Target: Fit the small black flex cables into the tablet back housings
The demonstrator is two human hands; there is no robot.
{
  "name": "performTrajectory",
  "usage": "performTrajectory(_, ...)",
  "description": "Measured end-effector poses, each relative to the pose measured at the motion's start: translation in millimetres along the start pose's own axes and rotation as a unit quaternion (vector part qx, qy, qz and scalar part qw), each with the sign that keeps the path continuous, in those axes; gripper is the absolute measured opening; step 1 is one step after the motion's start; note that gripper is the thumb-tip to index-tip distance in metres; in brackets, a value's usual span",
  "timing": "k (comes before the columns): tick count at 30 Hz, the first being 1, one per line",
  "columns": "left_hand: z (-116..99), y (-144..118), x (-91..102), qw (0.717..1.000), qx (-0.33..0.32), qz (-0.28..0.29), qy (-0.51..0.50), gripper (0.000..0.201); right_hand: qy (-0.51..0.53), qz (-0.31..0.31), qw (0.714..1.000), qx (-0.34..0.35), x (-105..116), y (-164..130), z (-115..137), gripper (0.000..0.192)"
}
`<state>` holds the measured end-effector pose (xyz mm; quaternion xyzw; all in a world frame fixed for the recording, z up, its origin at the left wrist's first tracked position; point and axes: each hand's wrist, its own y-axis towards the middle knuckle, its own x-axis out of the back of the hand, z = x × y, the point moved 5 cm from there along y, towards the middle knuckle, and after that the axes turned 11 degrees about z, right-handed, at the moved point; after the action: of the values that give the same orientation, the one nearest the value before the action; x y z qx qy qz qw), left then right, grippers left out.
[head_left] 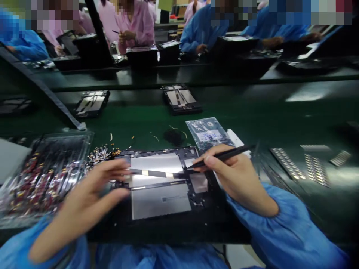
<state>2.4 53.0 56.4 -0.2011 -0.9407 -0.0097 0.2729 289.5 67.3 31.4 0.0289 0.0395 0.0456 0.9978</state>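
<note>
An opened tablet body (196, 215) with silver battery panels (161, 201) lies flat before me, a dark strip with pale bands running across it. My left hand (86, 198), slightly blurred, is at its left edge with fingers stretched out and thumb apart; whether the fingertips touch the frame I cannot tell. My right hand (238, 177) grips black tweezers (224, 155), whose tip points down at the tablet's upper right part. A heap of small loose parts (102, 154) sits behind my left hand.
To the left stands a clear plastic tray (86, 138) of ribbon-like parts. A printed plastic bag (210, 132) and strips of metallic pieces (316, 170) lie to the right. Two more tablet bodies (94, 102) are farther back. Across the bench, people in pink and blue work.
</note>
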Motion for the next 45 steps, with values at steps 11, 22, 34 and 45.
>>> performTrajectory(11,-18,40,-67.1,0.967,0.069,0.129,-0.207,0.025,0.143,0.138,0.967,-0.161,-63,26,-9,0.035)
performTrajectory(22,-10,34,-66.3,0.964,0.075,0.146,-0.209,0.029,0.185,0.149,0.944,-0.227,-68,24,-20,0.034)
performTrajectory(34,17,2,7.0,0.994,0.097,-0.030,0.036,0.041,-0.088,0.070,0.992,-0.062,-50,71,-21,0.039)
performTrajectory(45,40,-29,57.2,0.960,0.204,-0.190,-0.019,0.056,-0.233,0.073,0.970,-0.020,-49,71,-26,0.028)
